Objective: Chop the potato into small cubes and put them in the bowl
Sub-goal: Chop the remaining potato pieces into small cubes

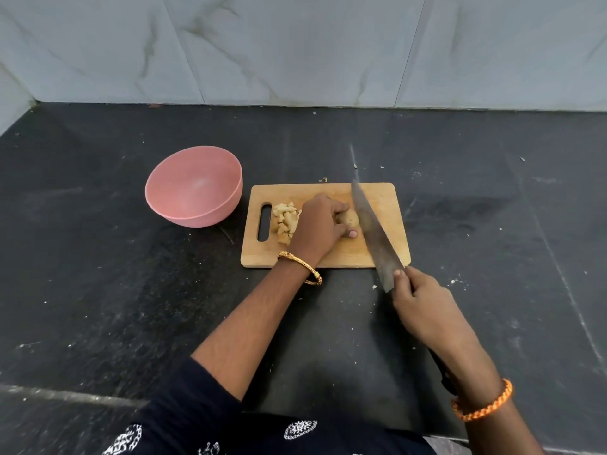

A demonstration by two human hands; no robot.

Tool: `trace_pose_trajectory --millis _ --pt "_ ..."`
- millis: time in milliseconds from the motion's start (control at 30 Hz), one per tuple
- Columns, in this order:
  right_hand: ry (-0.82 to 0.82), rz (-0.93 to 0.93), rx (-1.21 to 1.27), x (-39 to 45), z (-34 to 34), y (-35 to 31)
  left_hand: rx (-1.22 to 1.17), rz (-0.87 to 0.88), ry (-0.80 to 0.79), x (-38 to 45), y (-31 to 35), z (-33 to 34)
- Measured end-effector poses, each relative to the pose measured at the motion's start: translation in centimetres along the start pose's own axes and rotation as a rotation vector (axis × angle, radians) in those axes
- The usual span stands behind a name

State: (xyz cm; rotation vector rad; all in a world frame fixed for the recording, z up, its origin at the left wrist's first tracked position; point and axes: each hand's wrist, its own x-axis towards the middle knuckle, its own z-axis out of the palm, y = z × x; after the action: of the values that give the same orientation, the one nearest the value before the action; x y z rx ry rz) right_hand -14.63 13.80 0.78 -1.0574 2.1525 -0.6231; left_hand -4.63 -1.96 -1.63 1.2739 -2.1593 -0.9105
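Observation:
A wooden cutting board (381,198) lies on the black counter. My left hand (320,224) grips a piece of potato (350,219) at the board's middle. Just right of that piece runs the long blade of a knife (372,231), tip pointing away from me; my right hand (427,307) holds its handle, with the index finger laid along the blade's base. A pile of small potato cubes (285,221) sits on the board's left part, beside the handle slot. An empty pink bowl (193,187) stands to the left of the board.
The black stone counter (98,274) is speckled with small white crumbs. A marble-tiled wall (295,47) rises behind it, with a corner at the far left. The counter's front edge runs under my arms.

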Motion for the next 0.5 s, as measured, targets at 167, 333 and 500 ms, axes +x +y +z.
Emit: trace_pose_trajectory --millis 167,333,500 --pt "0.04 -0.006 0.042 2.4 -0.5 -1.3 -0.011 -0.033 -0.026 0.2 0.0 -0.2" --pt "-0.002 -0.022 0.058 4.4 -0.4 -2.1 -0.025 -0.044 -0.032 0.2 0.0 -0.2" --pt "-0.049 -0.036 -0.003 5.1 -0.5 -2.7 -0.034 -0.044 -0.024 0.2 0.0 -0.1"
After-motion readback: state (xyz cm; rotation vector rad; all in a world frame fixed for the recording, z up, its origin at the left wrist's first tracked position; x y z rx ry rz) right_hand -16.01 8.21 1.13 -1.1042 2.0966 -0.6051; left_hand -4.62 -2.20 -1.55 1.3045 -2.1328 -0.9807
